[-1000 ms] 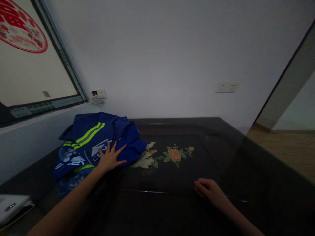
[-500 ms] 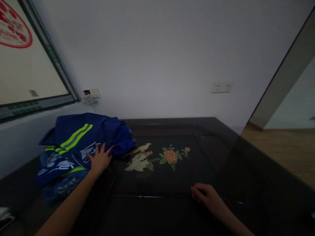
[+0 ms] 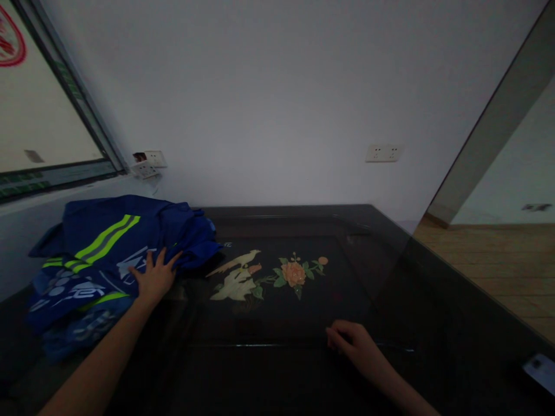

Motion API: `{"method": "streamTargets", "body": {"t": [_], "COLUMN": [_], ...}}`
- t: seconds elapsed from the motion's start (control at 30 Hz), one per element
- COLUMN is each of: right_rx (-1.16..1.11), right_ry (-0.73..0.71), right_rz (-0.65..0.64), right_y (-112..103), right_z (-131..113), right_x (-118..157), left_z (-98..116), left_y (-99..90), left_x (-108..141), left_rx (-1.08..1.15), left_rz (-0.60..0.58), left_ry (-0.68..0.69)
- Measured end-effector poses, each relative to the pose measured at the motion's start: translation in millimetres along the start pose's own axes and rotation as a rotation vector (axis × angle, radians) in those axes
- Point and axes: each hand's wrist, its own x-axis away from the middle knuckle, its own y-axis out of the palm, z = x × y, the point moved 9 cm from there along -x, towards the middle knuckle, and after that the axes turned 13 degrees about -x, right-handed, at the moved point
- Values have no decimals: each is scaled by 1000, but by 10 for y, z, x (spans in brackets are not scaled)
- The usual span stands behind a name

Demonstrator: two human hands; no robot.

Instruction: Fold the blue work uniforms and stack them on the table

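Observation:
My left hand [image 3: 155, 278] lies with spread fingers on the right side of a heap of dark blue clothes [image 3: 99, 231], pressing on the fabric without gripping it. The clothes are crumpled, with yellow-green and grey reflective stripes and white print. Resting on the dark glossy tabletop [image 3: 277, 375], my right hand [image 3: 350, 341] is loosely curled, and nothing shows in its fingers. Between the hands, the tabletop carries a floral inlay [image 3: 293, 273] with a pale bird shape.
A phone-like object [image 3: 540, 371] lies at the table's right edge. Wall sockets [image 3: 383, 153] sit behind the table, with more sockets [image 3: 150, 164] near the window frame [image 3: 56, 172]. Wooden floor [image 3: 485, 260] shows beyond the right edge.
My left hand and the clothes have shifted a little left across the tabletop, uncovering small lettering beside the bird. The view has turned slightly right. My right hand keeps its curled shape.

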Motion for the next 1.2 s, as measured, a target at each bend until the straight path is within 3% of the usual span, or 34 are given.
{"method": "streamTargets", "body": {"t": [0.17, 0.27, 0.33, 0.37, 0.4, 0.47, 0.53, 0.6, 0.67, 0.8, 0.93, 1.2], "right_rx": [28, -8, -66, -96, -124, -189, -277, -356, -393, -384, -420, -403], "right_ry": [-21, -18, -37, -66, -104, -174, -191, -180, -166, -134, -67, -51], "right_rz": [21, 27, 4, -22, -56, -121, -154, -159, -205, -342, -297, -304], "right_y": [3, 109, 274, 384, 502, 720, 864, 934, 1000, 1124, 1092, 1105], "right_z": [-13, -75, -192, -280, -380, -561, -646, -643, -596, -493, -422, -419], "right_x": [13, 5, -30, -53, -78, -117, -136, -129, -101, -95, -181, -168], "left_z": [-49, 226, 728, 1043, 1395, 2008, 2409, 2597, 2653, 2529, 2493, 2526], "left_y": [-88, -425, -789, -952, -1085, -1250, -1283, -1258, -1288, -1436, -1477, -1464], "left_x": [-20, 65, 294, 478, 713, 1244, 1734, 2081, 2233, 2084, 1940, 2005], "left_rx": [47, 184, 398, 570, 768, 1117, 1402, 1576, 1630, 1595, 1598, 1620], "left_rz": [-37, -7, 39, 7, -83, -340, -597, -769, -827, -674, -650, -643], "left_ry": [-28, -15, 155, 258, 375, 467, 373, 243, 266, 402, 394, 442]}}
